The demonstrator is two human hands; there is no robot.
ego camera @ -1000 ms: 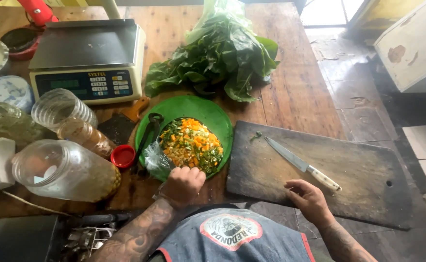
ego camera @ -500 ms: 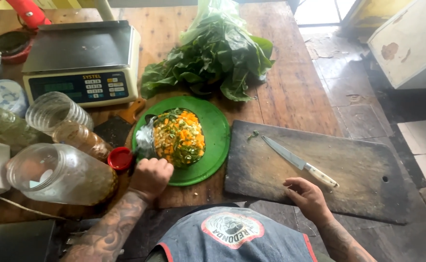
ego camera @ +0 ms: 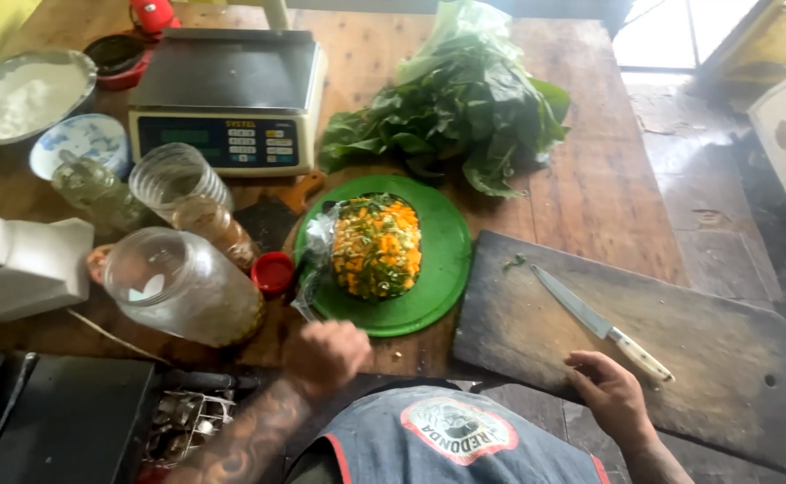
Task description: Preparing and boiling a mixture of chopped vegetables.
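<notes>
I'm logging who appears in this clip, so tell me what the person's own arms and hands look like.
Both hands are bare, with no gloves or rings visible. The left hand leads into a bare forearm covered in dark tattoo patterns. The right hand and its forearm are also uncovered, with no sleeve showing. A grey apron with a round red-edged badge covers the chest.

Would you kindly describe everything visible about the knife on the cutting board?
The knife has a long, narrow, grey metal blade and a pale, cream-coloured handle. It lies flat and diagonal on the dark wooden cutting board, tip toward the upper left near a green scrap, handle toward the lower right. The right hand rests on the board just beside the handle, without gripping it.
</notes>
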